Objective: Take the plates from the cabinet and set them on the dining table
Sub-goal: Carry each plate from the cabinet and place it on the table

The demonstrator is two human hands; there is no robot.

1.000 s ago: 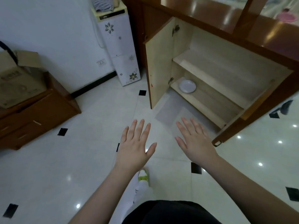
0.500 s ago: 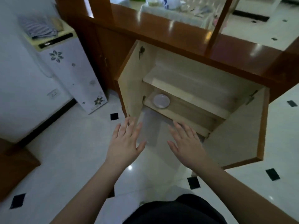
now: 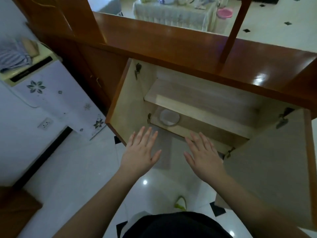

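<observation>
A white plate (image 3: 169, 117) lies on the bottom shelf of the open wooden cabinet (image 3: 197, 54), near its left side. Both cabinet doors stand open, one on the left (image 3: 126, 102) and one on the right (image 3: 277, 165). My left hand (image 3: 141, 152) is stretched out flat, fingers straight, just in front of the cabinet's lower edge and below the plate. My right hand (image 3: 203, 154) is held the same way over the front edge of the bottom shelf, to the right of the plate. Neither hand touches the plate. The upper shelf (image 3: 197, 98) holds nothing I can see.
A white flower-patterned appliance (image 3: 51, 98) with folded cloth on top stands left of the cabinet against the wall. Beyond the cabinet top is a cloth-covered table (image 3: 171, 14) with dishes and a pink bowl (image 3: 224, 13). A brown wooden piece (image 3: 15, 208) sits at the lower left. The floor is glossy white tile.
I have come closer to the cabinet and now look down into it. Both hands have moved forward to the cabinet's opening, still flat and holding nothing.
</observation>
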